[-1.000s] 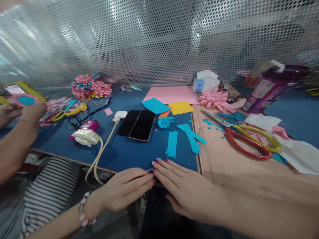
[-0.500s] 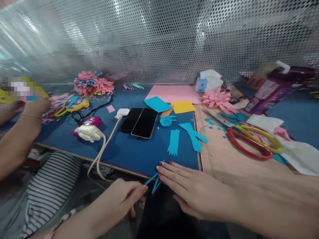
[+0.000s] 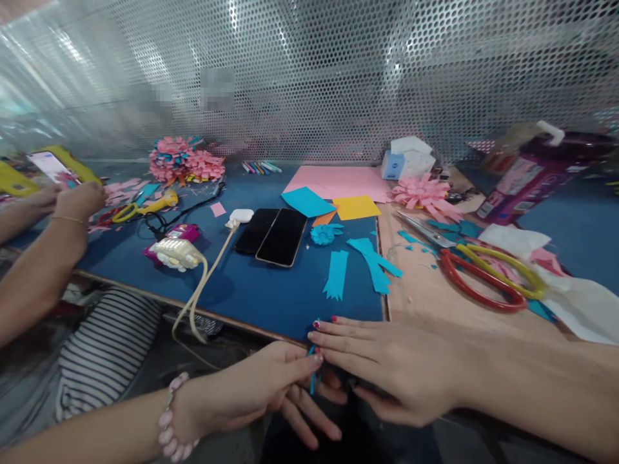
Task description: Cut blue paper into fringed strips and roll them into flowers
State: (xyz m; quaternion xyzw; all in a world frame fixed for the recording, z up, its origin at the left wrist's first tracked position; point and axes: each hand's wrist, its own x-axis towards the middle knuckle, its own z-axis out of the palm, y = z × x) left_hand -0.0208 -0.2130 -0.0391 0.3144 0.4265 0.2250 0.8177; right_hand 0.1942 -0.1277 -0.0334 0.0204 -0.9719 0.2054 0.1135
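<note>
Blue paper (image 3: 312,385) between 2 hands (image 3: 285,380) (image 3: 391,361); 2 phones (image 3: 254,233) (image 3: 282,238) beyond.

Readable text: none | purple cup (image 3: 539,175): pale lettering, blurred | tissue box (image 3: 405,165): mark too small | lit phone (image 3: 51,166): screen illegible

Below the gold-edged smartphone (image 3: 282,238), the left hand (image 3: 271,383) and right hand (image 3: 391,364) hide much of a blue paper strip (image 3: 312,384). Far left of that smartphone, the phone screen (image 3: 51,166) near a co-worker's hand (image 3: 80,205) is too small to read; far right, the tumbler label (image 3: 511,180) is blurred and the view's edge cuts off a tissue (image 3: 587,306).
</note>
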